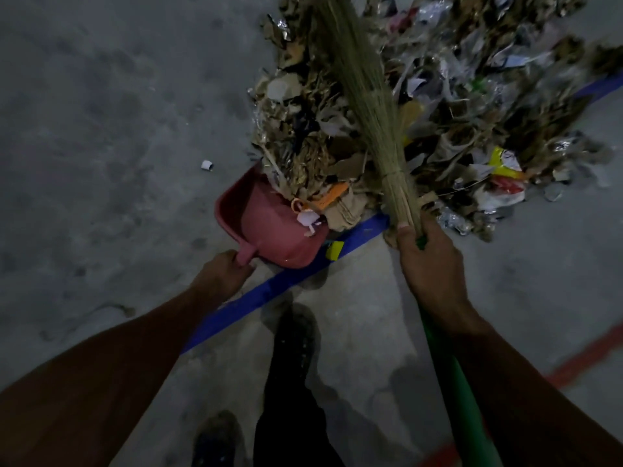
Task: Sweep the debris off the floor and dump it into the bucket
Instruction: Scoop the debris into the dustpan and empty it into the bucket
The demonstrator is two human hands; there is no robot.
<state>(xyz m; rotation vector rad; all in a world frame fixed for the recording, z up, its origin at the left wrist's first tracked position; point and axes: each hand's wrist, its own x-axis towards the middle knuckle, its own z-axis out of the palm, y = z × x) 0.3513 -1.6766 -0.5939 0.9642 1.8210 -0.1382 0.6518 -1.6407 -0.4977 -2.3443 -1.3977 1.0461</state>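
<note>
A big heap of debris (455, 106), dry leaves, cardboard, plastic wrappers and paper, covers the floor at the upper right. My left hand (224, 276) grips the handle of a pink dustpan (266, 227) whose mouth lies against the heap's near edge, with some scraps inside it. My right hand (429, 267) grips a grass broom (367, 106) where the straw bundle meets its green handle (458, 389). The bristles lie over the heap. No bucket is in view.
The floor is grey concrete (101, 146). A blue tape line (269, 291) runs diagonally under the dustpan, and a red line (586, 355) crosses at the right. A small white scrap (206, 165) lies apart on the left. My dark shoes (293, 335) stand below.
</note>
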